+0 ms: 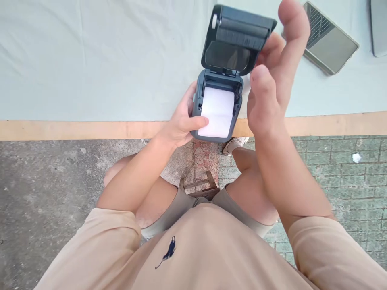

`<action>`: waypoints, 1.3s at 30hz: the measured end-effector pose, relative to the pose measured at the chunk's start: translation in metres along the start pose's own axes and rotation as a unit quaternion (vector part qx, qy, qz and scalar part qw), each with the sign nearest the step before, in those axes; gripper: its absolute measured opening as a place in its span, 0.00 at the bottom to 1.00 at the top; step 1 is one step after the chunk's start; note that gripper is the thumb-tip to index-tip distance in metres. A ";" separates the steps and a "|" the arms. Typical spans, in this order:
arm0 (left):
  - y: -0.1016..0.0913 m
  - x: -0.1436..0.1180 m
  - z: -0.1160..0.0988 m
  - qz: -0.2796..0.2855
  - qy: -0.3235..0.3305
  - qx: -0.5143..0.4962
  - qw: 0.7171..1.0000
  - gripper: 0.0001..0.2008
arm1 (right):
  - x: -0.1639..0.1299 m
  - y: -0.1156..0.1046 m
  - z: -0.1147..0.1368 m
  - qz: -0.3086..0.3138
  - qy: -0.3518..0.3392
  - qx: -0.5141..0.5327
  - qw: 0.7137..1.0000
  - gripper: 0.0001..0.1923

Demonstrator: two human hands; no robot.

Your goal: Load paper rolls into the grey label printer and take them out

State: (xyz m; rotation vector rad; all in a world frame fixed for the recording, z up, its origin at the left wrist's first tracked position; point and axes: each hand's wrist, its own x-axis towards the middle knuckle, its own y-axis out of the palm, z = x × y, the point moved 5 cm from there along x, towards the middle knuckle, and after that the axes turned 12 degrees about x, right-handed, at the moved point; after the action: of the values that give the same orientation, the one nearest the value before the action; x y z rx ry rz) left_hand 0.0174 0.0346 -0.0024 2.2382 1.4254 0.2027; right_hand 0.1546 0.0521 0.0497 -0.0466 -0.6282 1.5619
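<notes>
A dark handheld label printer (238,127) is held over the table's front edge with its lid (238,42) swung up. Inside its bay lies a white paper roll (218,106). My left hand (186,119) grips the printer from its left side, the thumb resting on the paper's lower left corner. To the right of the raised lid is my right hand (275,80), thumb and index finger stretched apart. Its other fingers are partly hidden behind the lid edge; whether they touch it I cannot tell.
A pale cloth (105,60) covers the table, with a bare wooden strip (60,129) along the front edge. A clear rectangular case (331,44) lies at the far right, near a grey object (379,28) cut off by the frame. A wooden stool (202,189) shows between my legs.
</notes>
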 end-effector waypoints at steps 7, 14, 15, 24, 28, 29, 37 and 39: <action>-0.001 -0.004 -0.001 -0.030 -0.015 0.001 0.999 0.23 | -0.011 0.008 0.030 -0.004 -0.055 0.023 0.998 0.18; -0.013 -0.017 -0.001 -0.057 -0.009 -0.009 0.998 0.23 | -0.019 0.030 0.014 0.047 0.055 0.062 0.995 0.23; -0.014 -0.017 -0.002 -0.058 -0.008 -0.013 0.998 0.23 | -0.021 0.032 0.010 0.048 0.077 0.080 0.993 0.25; -0.015 -0.007 -0.006 -0.083 -0.025 -0.098 0.991 0.15 | -0.031 0.039 -0.013 0.061 0.138 0.213 0.965 0.28; -0.016 -0.005 -0.002 -0.106 -0.065 -0.040 0.991 0.17 | -0.031 0.035 -0.008 0.061 0.141 0.160 0.975 0.26; -0.016 -0.006 -0.002 -0.110 -0.063 -0.033 0.991 0.17 | -0.029 0.032 -0.003 0.071 0.138 0.131 0.979 0.26; -0.019 -0.004 -0.001 -0.118 -0.002 -0.066 0.991 0.13 | 0.000 0.007 0.045 0.167 0.024 -0.206 0.964 0.28; -0.019 -0.002 0.001 -0.114 -0.006 -0.095 0.989 0.12 | 0.004 0.006 0.048 0.147 0.022 -0.195 0.970 0.24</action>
State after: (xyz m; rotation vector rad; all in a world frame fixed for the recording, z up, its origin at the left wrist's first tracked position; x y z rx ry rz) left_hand 0.0013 0.0389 -0.0124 1.9054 1.5718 0.2372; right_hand 0.1299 0.0390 0.0894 -0.4884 -0.9165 1.6921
